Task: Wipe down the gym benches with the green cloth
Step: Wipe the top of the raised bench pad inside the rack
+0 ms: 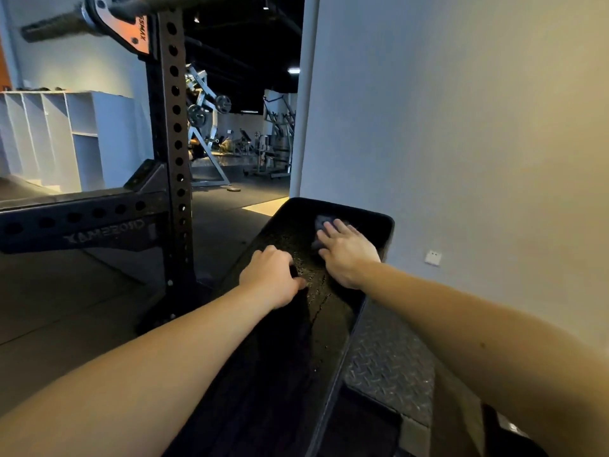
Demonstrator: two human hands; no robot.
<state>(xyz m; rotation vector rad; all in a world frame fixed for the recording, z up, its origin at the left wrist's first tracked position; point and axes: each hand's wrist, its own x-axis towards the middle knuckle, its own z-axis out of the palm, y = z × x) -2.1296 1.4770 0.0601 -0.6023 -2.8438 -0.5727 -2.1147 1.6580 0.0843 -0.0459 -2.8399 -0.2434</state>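
Observation:
A black padded gym bench (290,351) runs from the bottom centre away from me, its far end near a grey wall. Its surface looks worn and speckled in the middle. My right hand (346,250) lies flat near the far end with its fingers straight, pressing a small cloth (321,223) onto the pad. The cloth looks dark greyish in this dim light and mostly sits under the fingers. My left hand (272,277) rests on the bench's left edge, fingers curled over the rim and thumb on top.
A black squat rack upright (174,143) with a barbell (66,23) stands left of the bench. A diamond-plate metal platform (389,364) lies under the bench's right side. The grey wall (461,127) is close on the right. More gym machines stand in the dark room beyond.

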